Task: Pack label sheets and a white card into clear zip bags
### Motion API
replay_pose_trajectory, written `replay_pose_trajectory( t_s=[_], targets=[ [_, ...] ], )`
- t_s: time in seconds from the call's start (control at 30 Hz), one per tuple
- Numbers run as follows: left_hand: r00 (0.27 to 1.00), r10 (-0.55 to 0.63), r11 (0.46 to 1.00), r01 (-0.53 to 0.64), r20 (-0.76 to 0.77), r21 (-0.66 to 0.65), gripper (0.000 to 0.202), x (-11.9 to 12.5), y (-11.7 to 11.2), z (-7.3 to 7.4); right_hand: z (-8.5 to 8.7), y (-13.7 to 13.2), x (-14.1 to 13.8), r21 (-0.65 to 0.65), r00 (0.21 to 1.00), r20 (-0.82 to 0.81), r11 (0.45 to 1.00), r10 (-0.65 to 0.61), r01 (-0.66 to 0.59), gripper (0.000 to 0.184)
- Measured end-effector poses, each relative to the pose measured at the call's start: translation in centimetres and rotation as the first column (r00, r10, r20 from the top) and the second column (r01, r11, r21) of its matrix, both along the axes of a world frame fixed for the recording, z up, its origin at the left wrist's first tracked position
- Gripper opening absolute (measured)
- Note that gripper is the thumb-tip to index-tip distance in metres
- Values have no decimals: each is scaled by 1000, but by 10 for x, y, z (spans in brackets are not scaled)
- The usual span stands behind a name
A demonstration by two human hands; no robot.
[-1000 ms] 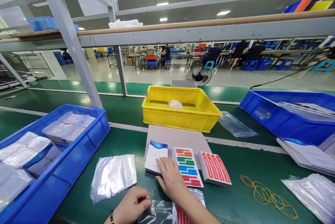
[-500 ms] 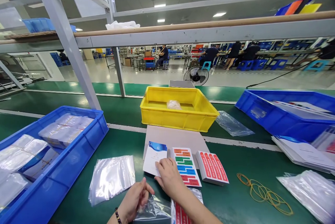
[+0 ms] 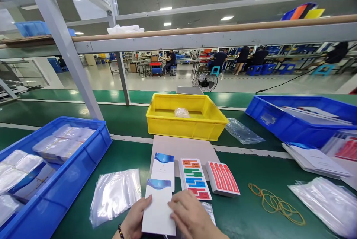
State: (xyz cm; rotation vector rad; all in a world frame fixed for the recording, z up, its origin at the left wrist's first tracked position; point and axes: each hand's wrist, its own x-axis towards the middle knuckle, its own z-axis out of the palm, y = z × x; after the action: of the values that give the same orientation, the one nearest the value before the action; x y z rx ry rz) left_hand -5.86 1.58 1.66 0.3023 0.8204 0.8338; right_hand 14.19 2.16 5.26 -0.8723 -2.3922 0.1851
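Head view: the left hand (image 3: pixel 135 216) clamps a leaflet (image 3: pixel 158 209) by its left edge; the right hand (image 3: pixel 192 213) meets the right edge, grip impossible to tell. Plastic bags (image 3: pixel 117 194) lie left.

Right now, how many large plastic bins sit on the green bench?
3: a blue bin at the left, a yellow bin in the middle and another blue bin at the right. More could lie beyond the frame's edges.

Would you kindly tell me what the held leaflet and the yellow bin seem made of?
Held leaflet: probably paper or card, fairly matte, given its crisp edges and printed blue band. Yellow bin: likely moulded plastic, slightly glossy, from its ribbed walls.
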Motion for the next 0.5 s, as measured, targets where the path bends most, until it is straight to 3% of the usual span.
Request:
replay_pose_trajectory(
  t_s=[0.07,0.13,0.23,0.4,0.5],
  targets=[
    [999,33,999,-34,-37,-31,24,-1,-1,1,-8,8,24,-2,985,64,987,-159,159,25],
    [1000,2,999,-3,-23,-39,23,-2,-2,2,-20,18,48,17,938,166,952,-305,307,41],
    [997,-66,998,67,39,-3,29,1,-4,2,-31,28,72,-1,886,275,921,-374,389,56],
    [995,-100,994,101,-14,43,32,10,-6,1,-19,31,78,-151,920,242,924,-309,350,21],
    [992,-106,993,109,-62,40,33,15,-6,1,-14,34,75,-204,930,195,914,-311,349,14]
  ],
)
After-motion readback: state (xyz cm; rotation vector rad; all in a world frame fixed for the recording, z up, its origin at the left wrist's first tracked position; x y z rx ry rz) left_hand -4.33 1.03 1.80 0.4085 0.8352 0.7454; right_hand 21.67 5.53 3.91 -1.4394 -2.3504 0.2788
